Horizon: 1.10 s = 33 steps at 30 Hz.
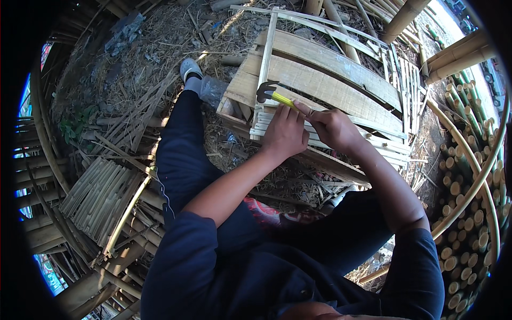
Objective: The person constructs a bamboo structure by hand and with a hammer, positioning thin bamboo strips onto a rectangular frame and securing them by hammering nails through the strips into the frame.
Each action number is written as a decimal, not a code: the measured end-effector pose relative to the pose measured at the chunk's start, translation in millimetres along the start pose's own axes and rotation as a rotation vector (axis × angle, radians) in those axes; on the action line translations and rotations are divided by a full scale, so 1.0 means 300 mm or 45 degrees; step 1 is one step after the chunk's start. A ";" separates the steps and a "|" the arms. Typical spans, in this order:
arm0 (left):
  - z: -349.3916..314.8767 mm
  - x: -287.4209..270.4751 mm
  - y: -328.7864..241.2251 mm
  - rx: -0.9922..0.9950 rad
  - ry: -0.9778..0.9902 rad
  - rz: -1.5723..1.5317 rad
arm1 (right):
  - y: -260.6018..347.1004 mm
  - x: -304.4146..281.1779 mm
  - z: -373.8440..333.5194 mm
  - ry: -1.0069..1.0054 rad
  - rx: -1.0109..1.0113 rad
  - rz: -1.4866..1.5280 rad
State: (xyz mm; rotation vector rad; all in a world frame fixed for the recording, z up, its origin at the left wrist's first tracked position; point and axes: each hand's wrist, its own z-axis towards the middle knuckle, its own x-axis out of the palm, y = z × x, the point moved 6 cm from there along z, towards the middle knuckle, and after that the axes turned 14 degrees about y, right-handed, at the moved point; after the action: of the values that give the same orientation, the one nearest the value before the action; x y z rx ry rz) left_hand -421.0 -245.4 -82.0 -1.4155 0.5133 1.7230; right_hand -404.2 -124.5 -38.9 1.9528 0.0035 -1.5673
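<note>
A claw hammer with a yellow handle and dark metal head is in my right hand, a finger stretched along the handle. Its head lies over a bamboo strip that runs away across the left end of a low wooden plank table. My left hand is closed just beside the handle, knuckles up, above a row of pale bamboo slats on the table's near side. Whatever its fingers pinch is hidden beneath them.
A bamboo slat frame reaches across the table's far and right sides. Cut bamboo poles are stacked at right, behind a bent pole. My outstretched leg lies left of the table. A slatted bamboo panel rests at left.
</note>
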 end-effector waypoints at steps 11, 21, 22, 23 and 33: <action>-0.011 0.026 0.022 -0.066 0.115 -0.067 | 0.106 -0.052 -0.024 -0.056 -0.007 0.089; -0.002 0.003 0.015 -0.057 0.149 -0.101 | 0.074 -0.018 -0.021 -0.089 0.086 0.105; -0.002 0.000 0.016 -0.051 0.107 -0.109 | 0.072 -0.018 -0.023 -0.122 0.060 0.108; -0.001 0.004 0.016 -0.051 0.106 -0.107 | 0.065 -0.026 -0.028 -0.123 0.059 0.107; 0.000 0.013 0.013 -0.028 0.080 -0.044 | -0.001 -0.043 -0.028 -0.057 0.024 -0.045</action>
State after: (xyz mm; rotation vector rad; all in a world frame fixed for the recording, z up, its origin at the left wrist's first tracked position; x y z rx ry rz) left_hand -424.3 -246.4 -86.5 -1.4893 0.5025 1.6655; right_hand -400.9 -115.4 -26.9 1.9418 0.0049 -1.6395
